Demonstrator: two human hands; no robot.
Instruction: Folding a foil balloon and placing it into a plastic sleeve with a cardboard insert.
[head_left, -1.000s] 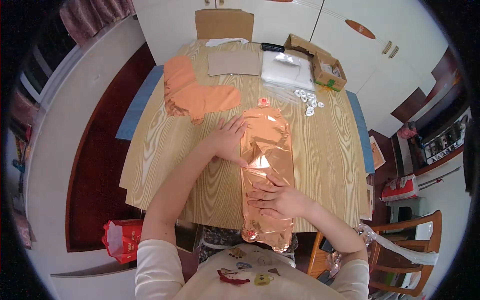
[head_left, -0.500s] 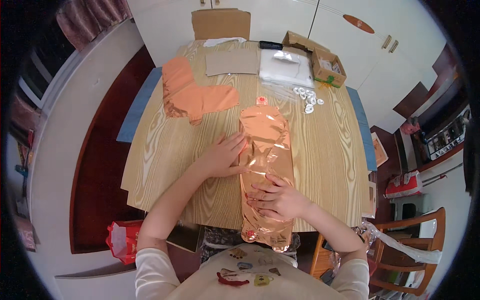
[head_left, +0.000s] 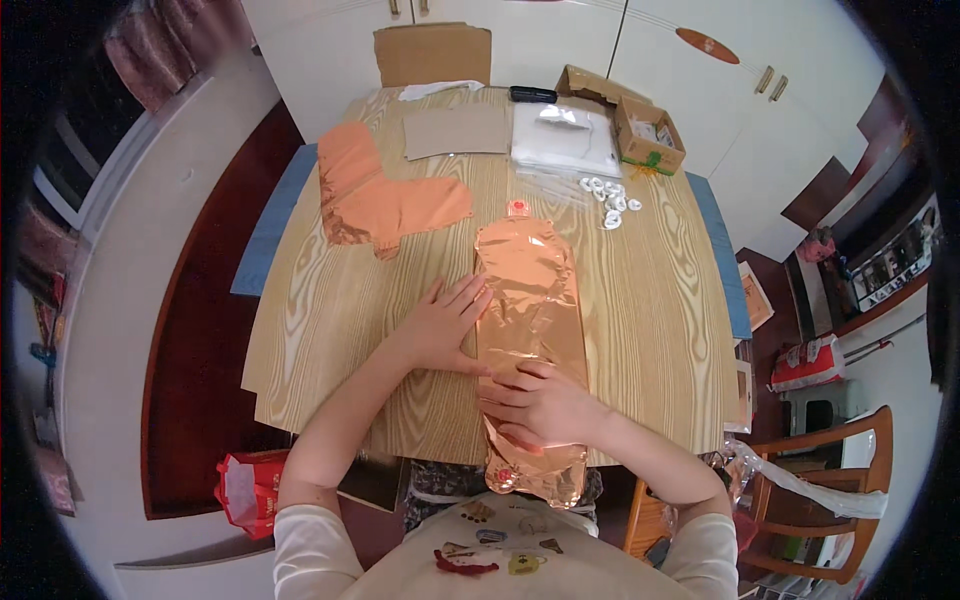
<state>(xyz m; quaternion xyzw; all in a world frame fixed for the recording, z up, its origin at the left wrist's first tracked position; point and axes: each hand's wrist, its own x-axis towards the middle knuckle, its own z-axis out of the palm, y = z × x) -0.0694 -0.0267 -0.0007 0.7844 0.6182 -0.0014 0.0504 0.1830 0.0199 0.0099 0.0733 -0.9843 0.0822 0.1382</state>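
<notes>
A long rose-gold foil balloon, flat and wrinkled, lies lengthwise on the wooden table, its near end hanging over the front edge. At its left side rests my left hand, fingers stretched out with the fingertips on the foil's edge. Across the balloon's lower half my right hand lies palm down, fingers spread and pointing left. The two hands nearly meet at the left edge. A second foil piece, bent like an L and also rose-gold, lies flat at the far left of the table.
Toward the back of the table are a grey card, a stack of clear plastic bags, a black object and a small cardboard box. Several white rings lie beside the bags. A wooden chair stands right.
My right hand has slid a little down and left over the foil, toward the balloon's left edge. The left hand stays at the side. The whole view has shifted slightly.
</notes>
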